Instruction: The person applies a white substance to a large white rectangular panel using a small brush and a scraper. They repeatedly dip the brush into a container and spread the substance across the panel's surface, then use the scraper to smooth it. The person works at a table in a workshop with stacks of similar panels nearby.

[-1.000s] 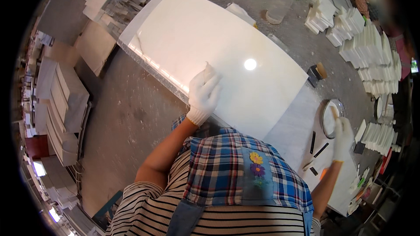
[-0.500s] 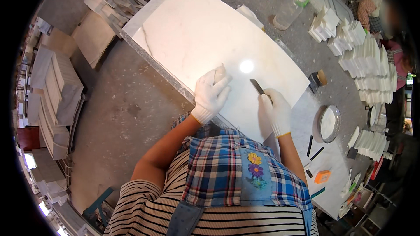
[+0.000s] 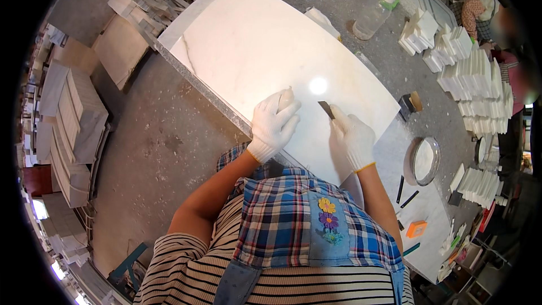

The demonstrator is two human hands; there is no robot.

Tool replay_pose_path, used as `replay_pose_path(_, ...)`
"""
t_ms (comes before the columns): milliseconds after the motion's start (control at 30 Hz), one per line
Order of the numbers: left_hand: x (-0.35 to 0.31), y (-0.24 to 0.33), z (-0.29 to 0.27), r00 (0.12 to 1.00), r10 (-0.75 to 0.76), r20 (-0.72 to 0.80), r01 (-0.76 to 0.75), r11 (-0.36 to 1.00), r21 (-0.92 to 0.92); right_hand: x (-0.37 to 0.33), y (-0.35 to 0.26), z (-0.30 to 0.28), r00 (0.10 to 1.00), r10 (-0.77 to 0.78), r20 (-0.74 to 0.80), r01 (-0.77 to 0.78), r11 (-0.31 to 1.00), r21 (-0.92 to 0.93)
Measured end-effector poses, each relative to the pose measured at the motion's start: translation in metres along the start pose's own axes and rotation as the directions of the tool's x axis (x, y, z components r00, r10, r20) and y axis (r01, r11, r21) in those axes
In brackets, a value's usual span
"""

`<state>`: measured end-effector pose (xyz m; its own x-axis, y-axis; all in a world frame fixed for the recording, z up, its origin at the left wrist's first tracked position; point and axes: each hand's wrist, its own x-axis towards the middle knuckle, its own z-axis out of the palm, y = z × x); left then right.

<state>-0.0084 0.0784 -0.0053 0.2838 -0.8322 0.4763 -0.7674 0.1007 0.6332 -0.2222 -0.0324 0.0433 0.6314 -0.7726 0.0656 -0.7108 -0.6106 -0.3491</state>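
Observation:
A large white marble-like slab (image 3: 254, 39) with a grey vein lies on the worktable under a bright reflected spot of light. My left hand (image 3: 275, 123), in a white knit glove, rests on it near its front edge. Its fingers are loosely bent and apart, and a fingertip seems to show past the glove. To its right, my right hand (image 3: 354, 138), gloved too, is closed on a thin dark flat blade (image 3: 324, 108). The blade's slanted end points up and left, just over or on the slab; contact is unclear. My right fingers hide its other end.
Right of the slab are a round glass dish (image 3: 425, 161), dark strips (image 3: 409, 199) and an orange box (image 3: 416, 229). Stacked white tiles (image 3: 474, 87) and a clear bottle (image 3: 372, 17) stand farther back. Offcuts (image 3: 164, 0) are heaped at far left. Two people are at far right.
My right hand has moved slightly up and left, with its fingers nearer the blade's tip, so less of the blade shows. My left hand has barely shifted.

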Motion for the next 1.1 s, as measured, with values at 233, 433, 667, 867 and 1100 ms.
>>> replay_pose_path(233, 0.000, 0.001, 0.000, 1.000, 0.008, -0.011, -0.008, 1.000, 0.009, 0.008, 0.005, -0.010, 0.995, -0.049, 0.081, 0.052, 0.998, -0.043)
replay_pose_path(433, 0.000, 0.002, 0.001, 0.999, 0.036, -0.040, -0.035, 0.999, 0.019, 0.013, 0.026, -0.009, 0.992, -0.096, 0.086, 0.089, 0.992, 0.091)
replay_pose_path(667, 0.002, 0.006, 0.000, 0.998, 0.041, -0.040, -0.040, 0.999, 0.030, 0.012, 0.018, -0.007, 0.992, -0.087, 0.090, 0.083, 0.995, 0.048)
replay_pose_path(867, 0.003, 0.003, 0.001, 0.994, 0.077, -0.071, -0.077, 0.997, 0.013, 0.020, 0.027, -0.008, 0.971, -0.130, 0.203, 0.157, 0.980, -0.121)
replay_pose_path(1100, 0.005, 0.007, -0.001, 0.993, 0.091, -0.068, -0.089, 0.995, 0.035, 0.017, 0.042, -0.005, 0.982, -0.177, 0.058, 0.172, 0.982, 0.084)
